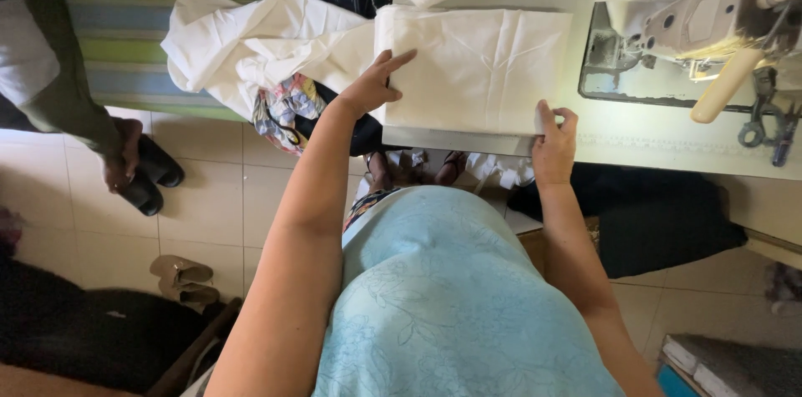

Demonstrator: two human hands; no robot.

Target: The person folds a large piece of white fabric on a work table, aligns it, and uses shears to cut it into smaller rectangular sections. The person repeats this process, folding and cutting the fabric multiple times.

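Both arms extended, left hand [372, 88] flat, right hand [554, 142] pinching.

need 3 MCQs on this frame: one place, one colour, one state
1. Where is the sewing machine?
A. far right on the table
B. on the floor
C. on the person's lap

2. What colour is the folded cloth?
A. red
B. white
C. black

3. How does the left hand meet the cloth?
A. flat on its left edge
B. clear above it
C. under the table

Answers:
1 A, it stands at the table's right end.
2 B, the fabric is plain white.
3 A, the fingers lie on the edge; the right hand pinches the near corner.
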